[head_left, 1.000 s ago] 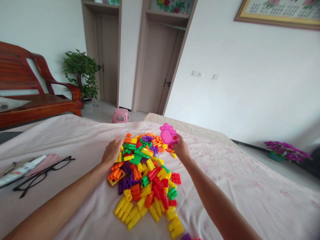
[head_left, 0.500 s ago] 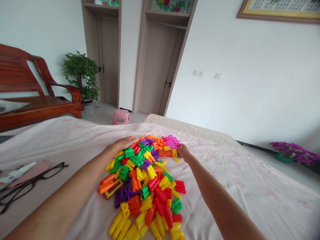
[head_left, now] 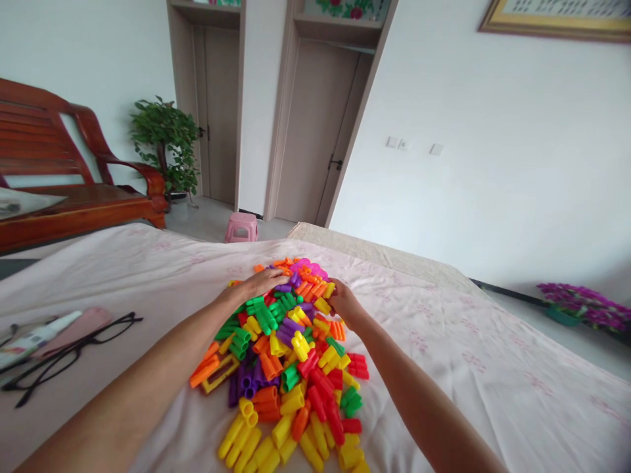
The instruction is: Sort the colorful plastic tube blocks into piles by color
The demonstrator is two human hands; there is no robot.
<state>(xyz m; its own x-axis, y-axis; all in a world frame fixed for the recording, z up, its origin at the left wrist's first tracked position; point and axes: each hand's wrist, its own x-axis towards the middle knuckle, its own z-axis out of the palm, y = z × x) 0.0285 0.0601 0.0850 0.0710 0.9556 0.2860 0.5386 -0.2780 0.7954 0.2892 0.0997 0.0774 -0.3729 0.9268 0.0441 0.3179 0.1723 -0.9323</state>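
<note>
A heap of colourful plastic pieces (head_left: 290, 341), in red, yellow, green, orange and purple, lies on the pale floral cloth (head_left: 419, 328). My left hand (head_left: 266, 281) rests over the far left part of the heap, fingers stretched across the pieces. At the heap's far right edge, my right hand (head_left: 344, 303) touches yellow and orange pieces; its fingers are partly hidden and I cannot tell how they are bent. A pink flower-shaped piece (head_left: 315, 268) lies at the far end, partly covered by orange pieces.
Black glasses (head_left: 73, 351), a white tube (head_left: 44, 338) and a pink cloth or pouch (head_left: 96, 322) lie on the left. Beyond the covered surface stand a pink stool (head_left: 241, 226), a wooden bench (head_left: 79, 203) and a potted plant (head_left: 165, 141). Purple flowers (head_left: 586, 302) are at right.
Both hands have moved inward, my left to the right and my right to the left. The far pieces are bunched closer together, and the pink flower-shaped piece has shifted left.
</note>
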